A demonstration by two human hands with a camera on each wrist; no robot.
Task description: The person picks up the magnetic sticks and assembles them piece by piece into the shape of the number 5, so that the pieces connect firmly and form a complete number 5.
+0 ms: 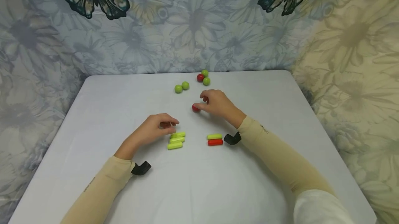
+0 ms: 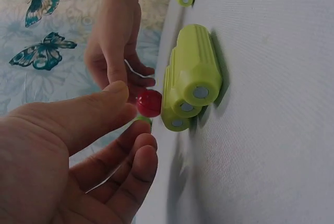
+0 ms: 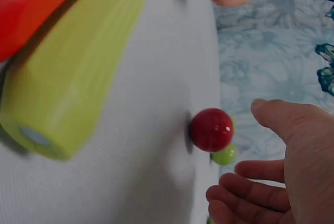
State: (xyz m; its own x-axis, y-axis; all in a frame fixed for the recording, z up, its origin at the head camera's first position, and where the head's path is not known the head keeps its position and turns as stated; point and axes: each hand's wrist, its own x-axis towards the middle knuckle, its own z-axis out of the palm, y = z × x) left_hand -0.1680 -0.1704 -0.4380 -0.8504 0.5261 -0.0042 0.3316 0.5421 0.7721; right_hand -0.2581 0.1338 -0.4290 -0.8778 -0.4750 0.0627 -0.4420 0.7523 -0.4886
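Note:
My right hand (image 1: 219,104) is by a glossy red ball (image 1: 195,108) in the middle of the table. In the right wrist view its thumb and fingers are spread, with a gap between them and the ball (image 3: 211,130). My left hand (image 1: 157,127) is above three yellow-green ribbed sticks (image 1: 177,140) laid side by side, its fingers loosely bent and holding nothing. Pale discs show on the stick ends in the left wrist view. To the right lie another yellow-green stick (image 1: 214,136) and a red stick (image 1: 215,142), side by side.
Toward the back edge of the white table (image 1: 124,92) are two green balls (image 1: 182,87). A second red ball (image 1: 200,77) sits among more green balls (image 1: 206,81). Black curved pieces (image 1: 232,139) stick out from both sleeves. Behind hangs a flowered cloth (image 1: 196,26) with butterflies.

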